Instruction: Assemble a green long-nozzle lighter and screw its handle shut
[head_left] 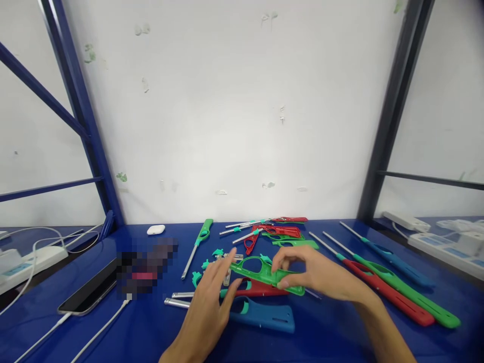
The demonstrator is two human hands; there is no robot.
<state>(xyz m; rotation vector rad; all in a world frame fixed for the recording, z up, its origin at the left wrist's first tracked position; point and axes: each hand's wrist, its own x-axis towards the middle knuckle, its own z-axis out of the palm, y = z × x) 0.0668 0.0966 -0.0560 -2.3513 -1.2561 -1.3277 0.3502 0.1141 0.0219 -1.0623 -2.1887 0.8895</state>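
Note:
My right hand [302, 269] pinches a green lighter casing half [260, 275], hollow side up, above the blue table. My left hand [209, 297] is open at the casing's narrow left end, fingers stretched out and thumb apart; whether a fingertip touches the casing I cannot tell. Beneath the hands lie a blue utility lighter [264, 316] and a red utility lighter [264, 289] with metal tubes pointing left; my left hand partly covers both. Behind my left hand are several small teal triggers [196, 278] and clear parts [227, 278].
Loose red casing halves [285, 231], green ones [295, 244] and metal tubes [247, 236] lie at the back. Several utility lighters [401, 282] rest at right, a green one [204, 232] at back left. A phone [88, 287], cables and white earbud case [156, 230] occupy the left.

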